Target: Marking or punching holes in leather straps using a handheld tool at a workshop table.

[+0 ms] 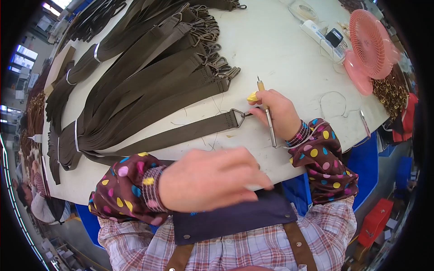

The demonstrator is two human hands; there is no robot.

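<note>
My right hand [279, 110] grips a slim pen-shaped tool [269, 123] with a wooden collar and a fine metal tip pointing away from me. Yellow wrapping [252, 97] covers one of its fingertips. The same hand's thumb and fingers are at the dark metal hook [251, 112] of an olive-brown webbing strap [190, 131], which ends in a triangular metal ring [240, 118]. My left hand [210, 179], blurred by motion, hovers over the table's near edge, above my dark apron [234, 216]. Whether it holds anything is hidden. Another strap runs beneath its wrist.
Bundled webbing straps [159, 81] with metal hooks [220, 64] cover the table's left side. A pink fan [368, 44], a white power strip [322, 39], a black plug adapter [334, 37] and thread snips [365, 122] lie to the right. A person [44, 203] sits at far left.
</note>
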